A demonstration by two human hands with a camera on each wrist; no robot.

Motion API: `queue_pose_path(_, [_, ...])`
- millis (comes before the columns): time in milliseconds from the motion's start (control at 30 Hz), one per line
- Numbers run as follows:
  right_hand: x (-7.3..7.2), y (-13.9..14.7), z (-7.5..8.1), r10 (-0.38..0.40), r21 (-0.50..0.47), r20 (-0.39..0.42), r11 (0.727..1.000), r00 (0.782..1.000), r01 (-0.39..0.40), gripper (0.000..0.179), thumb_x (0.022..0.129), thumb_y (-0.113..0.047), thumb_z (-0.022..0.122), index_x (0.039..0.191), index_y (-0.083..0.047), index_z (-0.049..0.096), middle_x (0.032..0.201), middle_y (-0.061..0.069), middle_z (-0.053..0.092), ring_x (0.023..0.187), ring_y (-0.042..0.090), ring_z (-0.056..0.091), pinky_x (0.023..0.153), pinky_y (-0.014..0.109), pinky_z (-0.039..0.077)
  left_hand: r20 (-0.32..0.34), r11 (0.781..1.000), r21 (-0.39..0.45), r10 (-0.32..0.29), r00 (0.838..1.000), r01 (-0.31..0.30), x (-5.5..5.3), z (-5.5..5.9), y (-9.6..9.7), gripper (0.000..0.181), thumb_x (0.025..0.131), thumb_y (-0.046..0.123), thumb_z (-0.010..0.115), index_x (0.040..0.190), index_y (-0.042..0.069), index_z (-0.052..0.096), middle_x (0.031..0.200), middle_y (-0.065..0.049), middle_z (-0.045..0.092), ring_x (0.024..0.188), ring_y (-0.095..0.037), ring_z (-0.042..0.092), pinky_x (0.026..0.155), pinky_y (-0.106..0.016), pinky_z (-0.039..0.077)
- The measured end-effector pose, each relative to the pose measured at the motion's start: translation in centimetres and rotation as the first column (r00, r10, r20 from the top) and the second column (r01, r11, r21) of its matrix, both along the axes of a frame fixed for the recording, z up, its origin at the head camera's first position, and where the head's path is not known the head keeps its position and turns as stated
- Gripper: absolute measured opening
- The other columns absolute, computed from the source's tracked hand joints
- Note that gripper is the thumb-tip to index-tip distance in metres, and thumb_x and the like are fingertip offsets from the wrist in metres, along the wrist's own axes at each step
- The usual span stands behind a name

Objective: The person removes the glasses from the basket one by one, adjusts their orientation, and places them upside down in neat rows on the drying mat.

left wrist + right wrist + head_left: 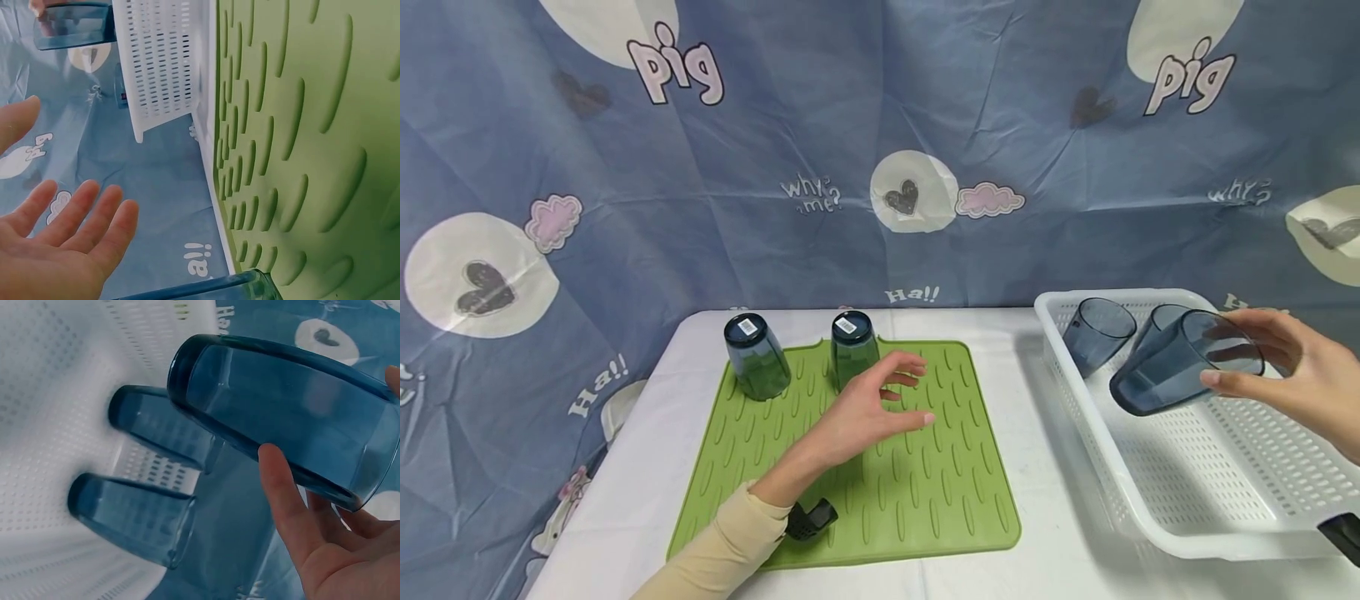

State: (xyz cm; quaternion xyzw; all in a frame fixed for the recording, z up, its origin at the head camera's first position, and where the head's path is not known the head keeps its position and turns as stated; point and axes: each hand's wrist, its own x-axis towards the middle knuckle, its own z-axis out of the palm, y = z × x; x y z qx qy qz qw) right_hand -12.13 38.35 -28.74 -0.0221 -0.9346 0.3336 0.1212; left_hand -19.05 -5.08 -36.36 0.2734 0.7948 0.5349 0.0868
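My right hand grips a blue glass tumbler near its rim, thumb on one side and fingers on the other. That tumbler is tilted above the white basket, its mouth toward the hand. Two more blue tumblers stand inside the basket at its far end. Over the green mat, my left hand holds nothing, its fingers and thumb spread apart. Just behind it an upside-down tumbler stands on the mat, partly covered by the hand. Another upside-down tumbler is at the mat's far left corner.
A white cloth covers the table around the mat and basket. Behind it hangs a blue printed curtain. The basket's raised rim borders the right side. A black strap sits at the left wrist.
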Motion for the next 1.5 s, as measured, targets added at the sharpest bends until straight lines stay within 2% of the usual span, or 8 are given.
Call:
queue_pose_path(100, [0.4,-0.2,-0.1,0.005,-0.044,-0.056,0.999,0.998,-0.008,0.074,0.085,-0.013,0.078,0.145,-0.005,0.036,0.124,-0.011,0.047,0.111,-0.011,0.038,0.119,0.025,0.012,-0.002,1.000,0.007,0.003,1.000,-0.003,0.1,0.1,0.1,0.058,0.083,0.030,0.081,0.133,0.028,0.051,0.128,0.011,0.054,0.116,-0.008,0.054,0.098,-0.034,0.046])
queue_pose_path(167, [0.6,-0.2,-0.1,0.015,-0.080,-0.095,0.997,0.995,-0.022,0.067,0.085,-0.008,0.077,0.141,-0.017,0.040,0.116,-0.025,0.042,0.102,-0.014,0.037,0.109,0.008,0.016,-0.002,1.000,0.011,0.005,1.000,-0.005,0.1,0.1,0.2,0.059,0.083,0.030,0.081,0.134,0.028,0.051,0.129,0.011,0.054,0.116,-0.008,0.054,0.098,-0.033,0.046])
queue_pose_path(233, [0.8,-0.3,-0.1,0.038,-0.131,-0.118,0.990,0.992,-0.054,0.066,0.086,-0.002,0.074,0.136,-0.028,0.040,0.115,-0.027,0.042,0.103,-0.013,0.040,0.103,0.008,0.031,-0.006,1.000,0.016,0.008,1.000,-0.008,0.2,0.2,0.3,0.059,0.082,0.030,0.081,0.134,0.027,0.051,0.129,0.011,0.054,0.116,-0.008,0.054,0.098,-0.033,0.046])
queue_pose_path(400, [1.2,-1.0,-0.3,0.098,-0.230,-0.142,0.964,0.985,-0.129,0.067,0.088,0.008,0.067,0.132,-0.034,0.042,0.123,-0.021,0.046,0.108,-0.007,0.044,0.066,0.009,0.051,-0.003,0.999,0.040,0.015,1.000,-0.015,0.4,0.2,0.5,0.059,0.082,0.028,0.081,0.133,0.027,0.052,0.129,0.010,0.054,0.116,-0.008,0.054,0.098,-0.032,0.047])
queue_pose_path(667, [1.9,-2.8,-0.8,0.184,-0.465,-0.183,0.849,0.966,-0.250,0.061,0.090,0.015,0.059,0.139,-0.017,0.045,0.131,-0.007,0.050,0.113,-0.003,0.051,0.071,0.013,0.053,0.010,0.998,0.053,0.015,1.000,-0.015,0.5,0.2,0.8,0.058,0.082,0.031,0.081,0.132,0.030,0.052,0.129,0.010,0.054,0.116,-0.008,0.053,0.098,-0.033,0.047])
queue_pose_path(767, [2.2,-3.5,-0.8,0.176,-0.485,-0.185,0.839,0.967,-0.246,0.060,0.090,0.014,0.060,0.139,-0.017,0.046,0.133,-0.008,0.051,0.113,-0.003,0.051,0.072,0.011,0.052,0.009,0.998,0.058,0.011,1.000,-0.011,0.6,0.2,0.8,0.058,0.082,0.031,0.081,0.132,0.030,0.052,0.130,0.010,0.054,0.116,-0.008,0.053,0.098,-0.033,0.047])
queue_pose_path(1000, [2.4,-4.8,-1.2,0.229,-0.632,-0.237,0.702,0.944,-0.329,0.056,0.088,0.020,0.056,0.136,-0.010,0.051,0.135,-0.004,0.053,0.117,0.001,0.053,0.073,0.017,0.055,0.012,0.998,0.068,-0.003,1.000,0.002,0.7,0.0,0.8,0.058,0.084,0.031,0.080,0.133,0.030,0.051,0.131,0.010,0.053,0.119,-0.015,0.054,0.099,-0.033,0.047])
queue_pose_path(1500, [2.7,-6.5,-2.1,0.270,-0.747,-0.259,0.552,0.927,-0.369,0.058,0.089,0.022,0.049,0.140,-0.004,0.048,0.137,0.004,0.055,0.111,0.012,0.060,0.077,0.026,0.057,0.030,0.997,0.075,-0.007,1.000,0.005,1.1,0.0,1.1,0.059,0.083,0.029,0.081,0.134,0.029,0.051,0.131,0.010,0.053,0.118,-0.011,0.054,0.099,-0.032,0.047])
